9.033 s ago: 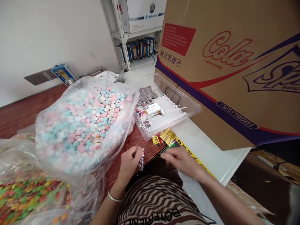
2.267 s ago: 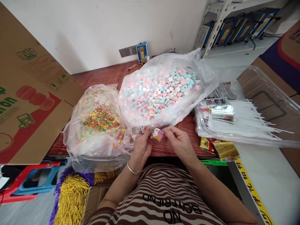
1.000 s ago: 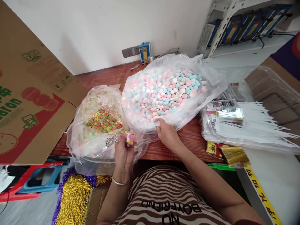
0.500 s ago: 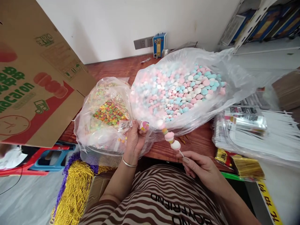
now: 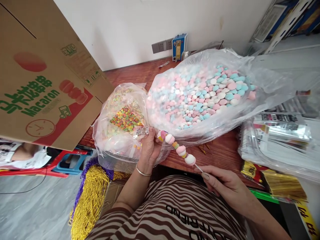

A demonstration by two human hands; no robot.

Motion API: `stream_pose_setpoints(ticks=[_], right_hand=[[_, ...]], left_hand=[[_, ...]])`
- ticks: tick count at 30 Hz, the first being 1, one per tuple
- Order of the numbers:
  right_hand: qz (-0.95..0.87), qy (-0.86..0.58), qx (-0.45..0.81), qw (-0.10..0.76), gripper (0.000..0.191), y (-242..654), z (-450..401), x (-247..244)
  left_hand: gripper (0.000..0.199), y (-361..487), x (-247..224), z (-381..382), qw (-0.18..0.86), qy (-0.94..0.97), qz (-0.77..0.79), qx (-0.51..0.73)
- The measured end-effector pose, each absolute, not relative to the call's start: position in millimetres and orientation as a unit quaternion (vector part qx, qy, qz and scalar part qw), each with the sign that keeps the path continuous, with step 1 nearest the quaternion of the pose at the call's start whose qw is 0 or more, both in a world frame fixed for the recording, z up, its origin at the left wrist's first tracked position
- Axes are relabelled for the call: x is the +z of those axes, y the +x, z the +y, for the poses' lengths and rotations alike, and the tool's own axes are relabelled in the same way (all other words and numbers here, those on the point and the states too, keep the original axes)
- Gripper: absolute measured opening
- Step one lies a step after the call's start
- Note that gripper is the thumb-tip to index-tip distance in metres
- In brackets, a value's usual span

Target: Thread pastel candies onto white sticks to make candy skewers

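Note:
My left hand (image 5: 150,148) pinches a small printed plastic wrapper (image 5: 142,131) between thumb and fingers; its colourful end sticks out on the right side. My right hand (image 5: 222,181) grips the white stick of a candy skewer (image 5: 182,151). Pink-and-white marshmallows alternate on it with orange, green and yellow gummy rings. The skewer's tip meets the wrapper's colourful end; whether it is inside I cannot tell. Behind my left hand sits a clear bag of small gummy rings (image 5: 127,119). A larger clear bag of pink, white and blue marshmallows (image 5: 200,96) lies beyond the skewer.
A cardboard box (image 5: 47,76) leans in at the left. On the right, a clear tray of white sticks (image 5: 282,156) carries printed wrappers (image 5: 287,133). Gold twist ties (image 5: 285,185) lie at its front. A blue device (image 5: 179,46) stands by the wall.
The view has turned left, so everything sits further right. The skewer's tip has come up against the wrapper's colourful end, where a small gap showed before. Both hands keep their holds.

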State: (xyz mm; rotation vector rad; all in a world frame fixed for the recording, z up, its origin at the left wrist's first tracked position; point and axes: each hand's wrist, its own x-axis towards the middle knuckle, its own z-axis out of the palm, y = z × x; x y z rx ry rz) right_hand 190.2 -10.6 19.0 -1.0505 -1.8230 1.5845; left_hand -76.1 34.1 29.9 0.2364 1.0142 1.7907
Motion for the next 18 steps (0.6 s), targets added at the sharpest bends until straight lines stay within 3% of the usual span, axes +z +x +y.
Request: stream_pose_setpoints(ticks=[10,18], right_hand=[[-0.737,-0.401,0.457,0.296,0.028,199.3,-13.9,28.4],[-0.765,-0.412,0.362,0.338,0.022,202.7,-20.2,26.3]], left_hand=[[0.056,-77.2,32.4,33.2,0.45,0.185,0.431,0.76],[0.054,-79.8,34.2,33.0,0.517,0.16,0.435,0.72]])
